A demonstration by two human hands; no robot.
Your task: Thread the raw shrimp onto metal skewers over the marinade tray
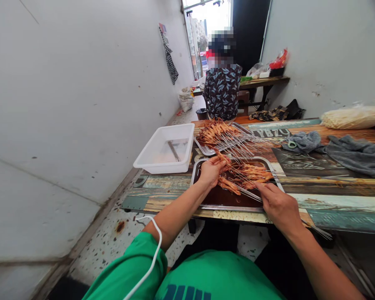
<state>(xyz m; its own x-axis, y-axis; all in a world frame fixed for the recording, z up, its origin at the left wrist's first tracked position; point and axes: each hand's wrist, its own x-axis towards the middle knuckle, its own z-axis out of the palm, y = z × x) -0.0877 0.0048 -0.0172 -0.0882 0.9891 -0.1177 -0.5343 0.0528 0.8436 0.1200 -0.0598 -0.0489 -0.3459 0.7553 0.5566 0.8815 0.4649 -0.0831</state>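
My left hand (pixel 213 170) is closed, its fingers pinching a reddish-brown piece that looks like a chicken foot (pixel 221 156), above the near tray. My right hand (pixel 276 202) is closed around several thin metal skewers (pixel 318 229), whose ends stick out past the wrist. The near metal tray (pixel 225 208) holds dark brown liquid and several more of these feet (pixel 256 173), some on skewers. Behind it, a second tray (pixel 206 150) carries a heap of skewered feet (pixel 218 131), their skewers pointing right. My fingers partly hide where foot and skewer meet.
Left of the trays stands a white plastic tub (pixel 162 166) with a metal tool (pixel 174 151) inside. Grey cloths (pixel 356 154), loose skewers and a bagged pale bundle (pixel 353 116) lie at right on the patchwork table (pixel 340 202). Beyond, a person (pixel 223 91) sits facing away.
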